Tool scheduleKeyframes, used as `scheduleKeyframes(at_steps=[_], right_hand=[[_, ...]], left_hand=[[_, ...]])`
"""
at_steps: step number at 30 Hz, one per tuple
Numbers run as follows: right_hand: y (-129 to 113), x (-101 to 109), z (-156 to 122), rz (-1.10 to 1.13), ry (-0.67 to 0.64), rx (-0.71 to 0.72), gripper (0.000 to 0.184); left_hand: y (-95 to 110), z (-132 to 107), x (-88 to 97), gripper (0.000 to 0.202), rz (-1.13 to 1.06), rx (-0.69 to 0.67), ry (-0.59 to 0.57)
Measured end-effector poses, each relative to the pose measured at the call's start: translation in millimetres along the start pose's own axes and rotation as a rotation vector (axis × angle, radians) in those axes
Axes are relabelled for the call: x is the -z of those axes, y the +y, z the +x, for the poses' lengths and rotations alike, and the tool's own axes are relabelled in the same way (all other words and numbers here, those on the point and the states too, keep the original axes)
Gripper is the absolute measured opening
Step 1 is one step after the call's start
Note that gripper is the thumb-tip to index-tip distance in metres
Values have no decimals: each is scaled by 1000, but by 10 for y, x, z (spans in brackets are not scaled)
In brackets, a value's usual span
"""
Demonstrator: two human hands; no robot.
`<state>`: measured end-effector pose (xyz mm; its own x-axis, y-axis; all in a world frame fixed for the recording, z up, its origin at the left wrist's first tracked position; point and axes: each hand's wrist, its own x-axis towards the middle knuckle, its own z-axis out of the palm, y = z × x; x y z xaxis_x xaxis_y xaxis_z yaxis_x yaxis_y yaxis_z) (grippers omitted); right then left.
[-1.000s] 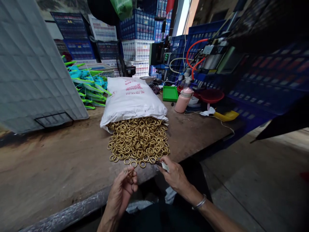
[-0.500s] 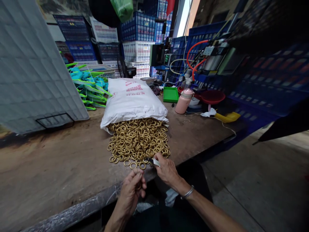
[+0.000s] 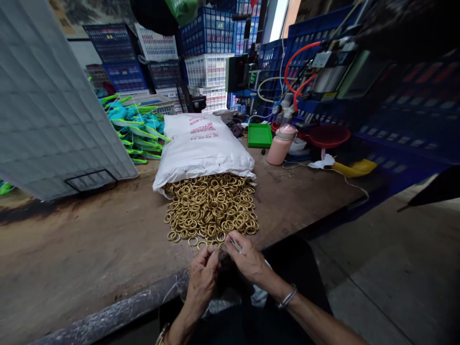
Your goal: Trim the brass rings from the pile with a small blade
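A heap of brass-coloured rings [image 3: 212, 206] spills from the mouth of a white printed sack [image 3: 206, 148] on the table. Just in front of the heap, my left hand [image 3: 203, 275] is closed in a pinch; a ring showed inside it a moment ago, but the fingers now mostly cover it. My right hand [image 3: 247, 261] grips a small flat tool [image 3: 235, 244] with a pale body, its kind unclear and its dark tip now hidden. The fingertips of both hands are close together, near the closest loose rings.
The brown table [image 3: 108, 249] has a plastic-wrapped front edge. A grey padded panel [image 3: 68, 105] stands left, beside green and turquoise hangers [image 3: 140, 124]. Further right are a green tray [image 3: 259, 135], a pink bottle [image 3: 281, 146], a red dish [image 3: 328, 136] and a machine with orange hoses [image 3: 323, 72].
My left hand has risen towards my right hand, its fingers closing into a tighter pinch. The tool in my right hand has turned so its dark tip no longer shows. The view has shifted slightly.
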<state>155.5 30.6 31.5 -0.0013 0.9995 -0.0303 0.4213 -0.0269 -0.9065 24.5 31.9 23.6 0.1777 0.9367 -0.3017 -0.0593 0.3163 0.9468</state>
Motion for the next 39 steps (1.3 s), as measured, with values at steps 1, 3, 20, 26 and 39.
scheduleKeyframes(at_steps=[1,3,20,26,39], right_hand=[[7,-4,8,46,-14,-38,19],[35,-16,20,149,-59,-103,24],[-5,-61,15,-41,-17,34,20],[-91,-65,12,37,-55,-13,16],[-100,-89,13,-17,-81,-27,24]], left_hand=[[-6,2,2,28,29,-34,6],[-7,-2,-4,25,74,-105,-1],[53,-4,39,34,-12,66,-100],[14,-24,59,31,-44,35,-69],[-51,-41,139,41,-82,96,-208]])
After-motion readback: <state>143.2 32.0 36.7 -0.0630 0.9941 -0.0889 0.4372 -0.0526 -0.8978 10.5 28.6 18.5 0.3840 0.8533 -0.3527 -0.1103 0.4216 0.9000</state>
